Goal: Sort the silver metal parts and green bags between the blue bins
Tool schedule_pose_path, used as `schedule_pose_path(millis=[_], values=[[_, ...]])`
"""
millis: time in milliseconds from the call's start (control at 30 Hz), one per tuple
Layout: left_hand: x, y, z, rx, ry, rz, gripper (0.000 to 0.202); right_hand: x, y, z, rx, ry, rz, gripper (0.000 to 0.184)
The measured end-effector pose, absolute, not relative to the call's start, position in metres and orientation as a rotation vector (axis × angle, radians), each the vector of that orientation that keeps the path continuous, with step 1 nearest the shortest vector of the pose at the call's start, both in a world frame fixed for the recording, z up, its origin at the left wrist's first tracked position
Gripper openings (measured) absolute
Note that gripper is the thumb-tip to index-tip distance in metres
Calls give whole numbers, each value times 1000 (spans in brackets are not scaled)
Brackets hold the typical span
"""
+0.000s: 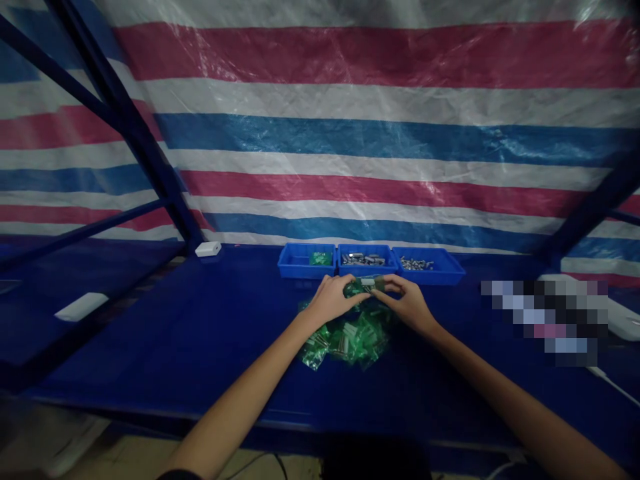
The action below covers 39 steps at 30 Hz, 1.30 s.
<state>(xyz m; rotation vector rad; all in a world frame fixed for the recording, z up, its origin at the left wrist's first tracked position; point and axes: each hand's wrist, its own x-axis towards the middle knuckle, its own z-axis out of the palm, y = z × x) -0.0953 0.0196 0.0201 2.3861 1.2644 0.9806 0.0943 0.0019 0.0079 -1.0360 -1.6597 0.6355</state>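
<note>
Between my two hands is a small green plastic bag [367, 283] with pale and metal parts inside it. My left hand [334, 297] has its fingers closed on the bag's left side. The bag's right end is pinched by the thumb and fingers of my right hand [407, 303]. Just below, on the blue table, lies a pile of similar filled green bags [353, 340]. Behind my hands stand three blue bins: the left bin [295, 270] has green bags in it, the middle bin [367, 270] metal cylinders, the right bin [447, 270] small metal pieces.
A small white box [208, 249] stands at the table's back left, and a white power strip [83, 307] lies farther left. A blurred-out object [545, 320] and a white cable [613, 380] are on the right. Blue frame posts [150, 170] and a striped tarp [380, 147] border the table [200, 347].
</note>
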Motion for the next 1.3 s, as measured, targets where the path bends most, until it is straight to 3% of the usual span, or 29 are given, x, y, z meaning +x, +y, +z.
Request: schedule_pose_path(millis=[100,300,467,600,733,900,1100,1300], values=[[-96,20,22,2378,1238,1020,38,95,0,12,-1002,-1713,568,19],[-95,19,35,2352,1143,1271,5,98,-1,19,-986,-1791,332,11],[-100,27,39,2135,1198,1541,13,96,0,14,-1051,-1709,404,28],[-119,46,45,1830,1562,1698,19,96,1,14,-1062,-1726,450,28],[-142,67,50,1817,1943,1355,20,99,4,13,-1071,-1758,523,30],[-153,83,48,2037,2045,829,20,104,8,9,-1091,-1837,515,28],[-155,71,55,2356,1965,872,33,111,10,16,-1071,-2033,550,28],[-149,55,44,2530,1753,584,38,127,6,27,-1329,-2311,715,54]])
